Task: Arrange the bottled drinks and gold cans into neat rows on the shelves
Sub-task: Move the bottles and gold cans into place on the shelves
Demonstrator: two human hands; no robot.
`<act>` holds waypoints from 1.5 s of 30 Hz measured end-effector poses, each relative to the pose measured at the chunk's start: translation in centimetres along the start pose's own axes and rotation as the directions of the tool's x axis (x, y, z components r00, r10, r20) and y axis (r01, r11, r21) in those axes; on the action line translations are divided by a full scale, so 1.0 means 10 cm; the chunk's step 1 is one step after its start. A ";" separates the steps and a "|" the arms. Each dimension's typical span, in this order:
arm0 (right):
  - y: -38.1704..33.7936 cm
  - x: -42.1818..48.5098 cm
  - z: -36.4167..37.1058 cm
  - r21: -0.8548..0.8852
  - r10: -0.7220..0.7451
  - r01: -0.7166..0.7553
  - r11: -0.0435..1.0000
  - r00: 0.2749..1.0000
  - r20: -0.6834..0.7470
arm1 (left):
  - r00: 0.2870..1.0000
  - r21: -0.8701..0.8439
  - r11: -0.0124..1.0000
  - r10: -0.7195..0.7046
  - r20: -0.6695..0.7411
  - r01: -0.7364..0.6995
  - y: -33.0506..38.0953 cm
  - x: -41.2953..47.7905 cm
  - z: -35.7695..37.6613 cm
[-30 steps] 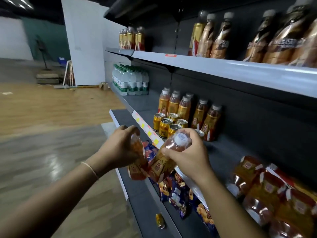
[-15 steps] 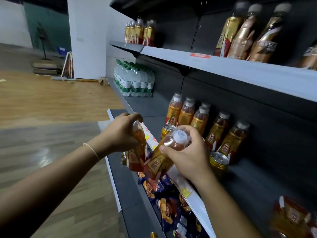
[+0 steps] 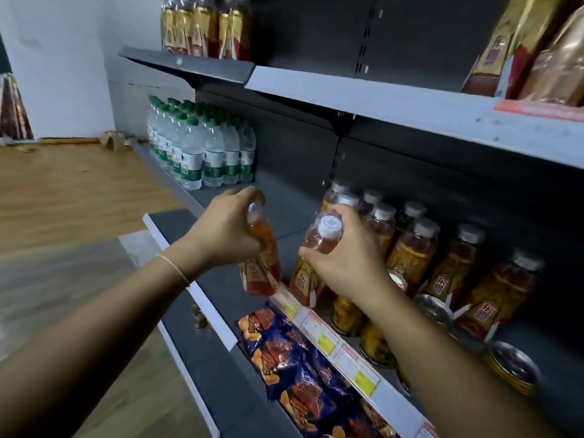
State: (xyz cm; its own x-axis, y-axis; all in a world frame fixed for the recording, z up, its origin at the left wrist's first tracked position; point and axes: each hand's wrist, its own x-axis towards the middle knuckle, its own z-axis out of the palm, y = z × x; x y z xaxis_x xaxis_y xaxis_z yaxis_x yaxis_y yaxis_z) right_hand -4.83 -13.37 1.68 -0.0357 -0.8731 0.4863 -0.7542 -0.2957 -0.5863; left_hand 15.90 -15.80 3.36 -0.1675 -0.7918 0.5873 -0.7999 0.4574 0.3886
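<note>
Far left you've got the wooden plank floor running up to a white wall. Next over, a tight block of clear plastic water bottles with green caps and labels stands at the left end of the dark grey metal middle shelf.

Your left hand has its fingers curled round the neck of a clear plastic bottle of orange tea with a red-and-gold label. That one hangs roughly upright, out in front of the shelf's edge, with its base down by the white price-tag strip. Under it, shiny blue snack bags lie on the lower shelf.

Just beside it, your right hand is clamped on a second orange tea bottle with a white screw cap. It's tilted, cap toward you, base right at the front edge of the middle shelf. Can't tell if it's actually resting there.

Behind and right of that hand, a row of matching amber tea bottles with grey-white caps stands upright toward the back of the shelf. In front of them sit the short gold metal cans, some partly hidden by your right forearm, with one more can out at the far right. Up on the top shelf, the gold-wrapped bottles are too blurry to read.
</note>
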 end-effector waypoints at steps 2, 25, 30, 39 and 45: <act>0.03 0.13 0.13 -0.079 0.037 -0.038 0.996 0.999 -0.003 | 0.999 -0.042 0.999 0.019 0.033 -0.018 -0.16 0.19 0.09; 0.19 0.49 0.41 -0.335 0.352 -0.413 0.847 0.908 -0.228 | 0.950 -0.208 0.970 0.181 0.253 -0.129 -0.26 1.44 1.31; 0.22 0.51 0.41 -0.322 0.366 -0.422 0.847 0.904 -0.223 | 0.955 -0.410 0.912 0.150 0.257 -0.033 -0.40 1.31 1.55; 0.21 0.48 0.39 -0.379 0.352 -0.405 0.832 0.914 -0.203 | 0.933 -0.495 0.869 0.198 0.300 -0.025 -0.57 0.86 1.70; 0.27 0.44 0.20 -0.224 0.341 -0.344 0.912 0.939 -0.052 | 0.934 -0.193 0.980 0.031 0.355 0.041 -0.28 0.70 1.34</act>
State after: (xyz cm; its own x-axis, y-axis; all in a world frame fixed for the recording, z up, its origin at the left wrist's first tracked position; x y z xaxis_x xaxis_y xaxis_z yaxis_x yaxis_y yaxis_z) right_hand -5.72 -18.77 0.87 -0.3251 -0.9000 0.2903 -0.8224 0.1175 -0.5567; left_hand 9.22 -28.03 -3.10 -0.3858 -0.8693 0.3090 -0.6795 0.4943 0.5421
